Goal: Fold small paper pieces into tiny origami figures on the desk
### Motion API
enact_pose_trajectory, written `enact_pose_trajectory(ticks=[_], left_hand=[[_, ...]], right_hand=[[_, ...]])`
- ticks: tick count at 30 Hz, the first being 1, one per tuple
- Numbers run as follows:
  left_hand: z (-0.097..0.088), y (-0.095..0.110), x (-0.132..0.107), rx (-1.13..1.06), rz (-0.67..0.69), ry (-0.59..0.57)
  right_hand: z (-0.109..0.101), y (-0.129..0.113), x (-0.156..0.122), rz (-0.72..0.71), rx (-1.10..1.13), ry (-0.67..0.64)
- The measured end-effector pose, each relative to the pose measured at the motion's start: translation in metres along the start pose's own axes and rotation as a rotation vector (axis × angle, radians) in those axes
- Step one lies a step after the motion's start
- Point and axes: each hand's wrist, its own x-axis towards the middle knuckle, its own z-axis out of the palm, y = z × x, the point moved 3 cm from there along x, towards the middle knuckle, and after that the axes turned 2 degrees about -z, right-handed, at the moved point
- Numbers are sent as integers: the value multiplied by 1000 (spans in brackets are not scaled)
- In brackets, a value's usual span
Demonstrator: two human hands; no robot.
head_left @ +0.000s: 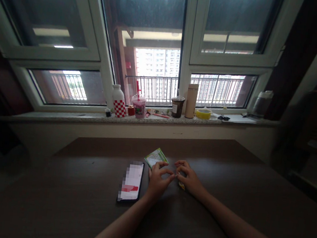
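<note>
My left hand (pixel 159 180) and my right hand (pixel 188 178) meet above the dark brown table (pixel 79 209), thumb and fingertips of each pinched close together. Whatever lies between the fingertips is too small to make out. Under the right hand's fingers shows a small yellowish piece (pixel 181 185), its kind unclear and partly covered. Just beyond the left hand lies a flat square packet or card with a green edge (pixel 156 157), its near corner hidden by the fingers. A phone (pixel 131 183) with a lit screen rests to the left of that hand.
Along the stone window sill (pixel 158 121) stand a red-checked white bottle (pixel 119 101), a pink drink cup (pixel 139 106), a dark drink cup (pixel 177 107) and a beige flask (pixel 191 101). Yellow tape (pixel 203 114), scissors (pixel 224 118) and a clear jug (pixel 262 104) are further right.
</note>
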Motion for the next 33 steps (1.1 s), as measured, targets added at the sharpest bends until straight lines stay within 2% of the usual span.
enact_pose_trajectory(ticks=[14,20,29,33], left_hand=[[-1,-6,1,-20,-11,77],[0,-5,1,-17,-6,91],[2,-4,0,40,22,42],[4,-2,0,61,6,56]], right_hand=[[-4,5,1,67,-8,49],[-2,5,0,30,-54,60],[3,-1,-3,-19,-134,-3],[6,-4,-3,-40,-122,-36]])
